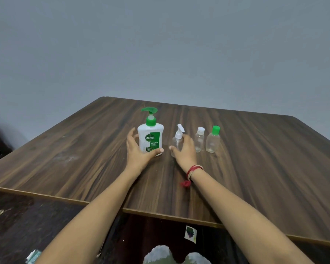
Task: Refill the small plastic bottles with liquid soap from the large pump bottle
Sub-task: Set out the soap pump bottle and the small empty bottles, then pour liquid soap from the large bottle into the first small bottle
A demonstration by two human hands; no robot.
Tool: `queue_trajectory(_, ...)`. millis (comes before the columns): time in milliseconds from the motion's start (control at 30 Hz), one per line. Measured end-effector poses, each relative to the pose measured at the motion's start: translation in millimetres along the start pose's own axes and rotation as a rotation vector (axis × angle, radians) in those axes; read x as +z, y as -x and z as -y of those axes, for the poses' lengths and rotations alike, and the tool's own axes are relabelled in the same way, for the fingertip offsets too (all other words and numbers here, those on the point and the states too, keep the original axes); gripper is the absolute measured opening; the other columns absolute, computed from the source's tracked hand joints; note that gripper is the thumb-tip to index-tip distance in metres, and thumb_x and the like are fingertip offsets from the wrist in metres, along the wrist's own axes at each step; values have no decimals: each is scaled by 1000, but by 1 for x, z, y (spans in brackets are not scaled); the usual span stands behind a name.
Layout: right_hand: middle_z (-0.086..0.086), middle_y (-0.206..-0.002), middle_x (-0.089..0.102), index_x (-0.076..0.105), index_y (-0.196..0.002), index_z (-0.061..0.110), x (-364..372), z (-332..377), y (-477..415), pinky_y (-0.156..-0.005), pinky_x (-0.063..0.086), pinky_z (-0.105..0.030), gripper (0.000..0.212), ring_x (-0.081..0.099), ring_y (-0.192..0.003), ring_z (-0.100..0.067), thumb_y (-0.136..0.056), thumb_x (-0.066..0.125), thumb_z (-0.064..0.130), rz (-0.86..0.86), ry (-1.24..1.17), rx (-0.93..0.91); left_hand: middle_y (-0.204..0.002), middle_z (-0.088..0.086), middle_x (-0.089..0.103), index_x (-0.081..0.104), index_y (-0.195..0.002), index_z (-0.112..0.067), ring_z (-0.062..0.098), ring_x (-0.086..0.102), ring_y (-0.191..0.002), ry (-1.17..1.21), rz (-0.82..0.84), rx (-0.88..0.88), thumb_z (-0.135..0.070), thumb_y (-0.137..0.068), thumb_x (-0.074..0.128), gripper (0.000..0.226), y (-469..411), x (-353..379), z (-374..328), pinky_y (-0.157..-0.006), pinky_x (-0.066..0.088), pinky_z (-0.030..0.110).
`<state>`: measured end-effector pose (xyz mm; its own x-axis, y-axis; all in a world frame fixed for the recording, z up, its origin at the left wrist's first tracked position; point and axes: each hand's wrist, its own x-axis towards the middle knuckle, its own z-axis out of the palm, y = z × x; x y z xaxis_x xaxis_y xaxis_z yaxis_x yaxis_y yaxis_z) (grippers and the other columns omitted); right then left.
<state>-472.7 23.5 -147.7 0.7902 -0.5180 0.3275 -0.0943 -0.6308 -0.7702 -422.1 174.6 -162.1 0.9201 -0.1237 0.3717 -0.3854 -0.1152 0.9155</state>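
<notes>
Wood-grain tabletop [255,159]: left hand [136,152] fingers [131,134] wrapped round the white pump bottle [150,139], mid-table. Right hand [185,152] curled round the clear spray bottle [176,142] just beside it. White-capped bottle [199,141] and green-capped bottle [213,141] stand upright further right, untouched.

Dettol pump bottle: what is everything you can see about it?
The Dettol pump bottle is white opaque plastic with a green and white label, a green collar and a green pump head whose spout points left. It stands upright on the wooden table. The left hand grips its lower body, thumb in front. A small spray bottle stands apart to its right.
</notes>
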Motion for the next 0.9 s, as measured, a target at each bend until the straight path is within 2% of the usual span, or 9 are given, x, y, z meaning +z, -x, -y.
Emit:
queue_trajectory(133, -8, -121, 51, 51, -120, 8, -20, -7, 18, -86, 34, -22, 46, 49, -111, -21, -80, 71, 23, 23, 20, -6, -122, 4, 42, 43, -124, -9, 8, 36, -114, -204, -159, 304, -49, -68, 74, 76, 29, -4, -9, -97, 30, 27)
queue_trajectory(233, -7, -113, 52, 55, -116, 9, -32, -14, 29, -81, 36, -23, 46, 49, -99, -18, -78, 73, 27, 40, 37, -4, -110, 1, 49, 52, -114, -9, 6, 42, -105, -231, -50, 456, -43, -82, 62, 47, 47, 8, -15, -88, 38, 24)
queue_trajectory(333, -8, -108, 53, 57, -113, 7, -40, -17, 40, -73, 30, -19, 40, 47, -91, -14, -79, 71, 22, 56, 5, -22, -119, -2, 50, 47, -131, -11, 8, 49, -112, -129, 214, 378, -33, -90, 58, 48, 56, 34, -26, -95, 42, 22)
queue_trajectory(400, -11, -111, 60, 57, -113, 5, -43, -18, 45, -76, 35, -21, 33, 55, -98, -21, -82, 65, 14, 67, -55, -29, -127, -2, 47, 40, -140, -10, 8, 46, -122, -128, 333, 323, -27, -94, 55, 52, 54, 52, -35, -102, 36, 21)
queue_trajectory(500, -14, -112, 65, 54, -117, 5, -46, -16, 51, -81, 42, -25, 33, 60, -104, -26, -85, 57, 7, 110, -121, -20, -108, -1, 59, 55, -116, -9, 17, 56, -104, -151, 440, 308, -15, -96, 51, 22, 43, 67, -46, -85, 41, 28)
queue_trajectory(567, -14, -110, 65, 53, -119, 6, -47, -15, 52, -77, 40, -22, 34, 61, -99, -25, -86, 59, 8, 126, -117, -28, -90, 5, 65, 58, -99, -5, 21, 60, -86, -160, 437, 291, -12, -95, 51, 11, 33, 68, -47, -72, 42, 33)
queue_trajectory(700, -11, -112, 64, 53, -121, 7, -46, -15, 51, -75, 37, -19, 37, 55, -90, -14, -85, 62, 10, 152, -92, -45, -83, 6, 69, 63, -93, -7, 25, 63, -81, -151, 370, 240, -16, -93, 55, 13, 29, 64, -45, -72, 47, 38)
queue_trajectory(833, -17, -106, 66, 54, -118, 4, -41, -16, 56, -71, 36, -21, 33, 61, -95, -28, -86, 59, 10, 54, -74, -46, -75, -5, 67, 65, -86, -16, 16, 64, -73, -99, 216, 174, -18, -84, 68, 4, 38, 73, -52, -69, 50, 33)
queue_trajectory(900, -15, -111, 65, 53, -123, 6, -37, -14, 59, -77, 42, -24, 37, 61, -101, -28, -87, 59, 13, 36, -53, -54, -75, -5, 65, 58, -77, -19, 11, 62, -72, -37, 78, 69, -26, -72, 80, 23, 40, 77, -55, -68, 50, 27)
